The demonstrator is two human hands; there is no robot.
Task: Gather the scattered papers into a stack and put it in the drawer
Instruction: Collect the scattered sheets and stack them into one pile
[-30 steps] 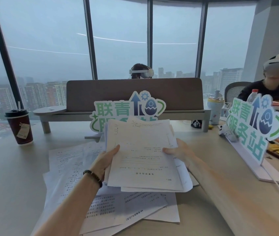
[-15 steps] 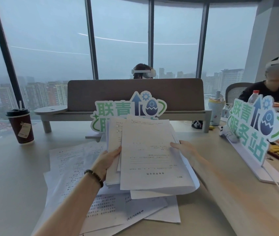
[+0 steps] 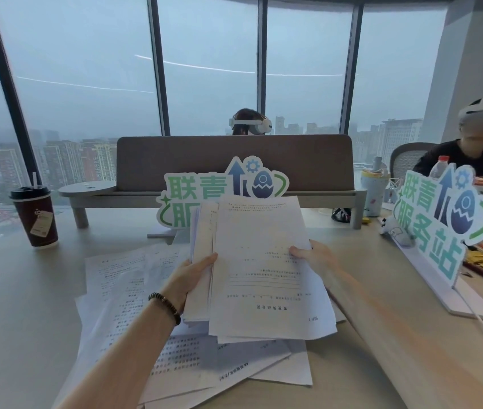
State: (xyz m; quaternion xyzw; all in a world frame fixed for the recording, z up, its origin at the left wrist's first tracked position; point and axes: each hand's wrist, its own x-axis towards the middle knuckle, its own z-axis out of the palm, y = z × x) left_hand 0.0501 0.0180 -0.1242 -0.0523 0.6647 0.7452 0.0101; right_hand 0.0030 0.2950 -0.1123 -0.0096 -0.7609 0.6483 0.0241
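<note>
Papers in hand: uneven sheaf (image 3: 259, 270) raised above the bench (image 3: 22, 290), tilted toward the camera
Left grip (image 3: 188, 278): thumb clamped on the sheaf's left edge
Right grip (image 3: 312, 256): pinching its right edge
Loose sheets (image 3: 122, 290): spread on the bench below (print unreadable)

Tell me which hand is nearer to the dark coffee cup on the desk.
Left. The left hand holds the left edge of the paper stack, on the side of the coffee cup. The right hand grips the opposite edge, farther from it.
</note>
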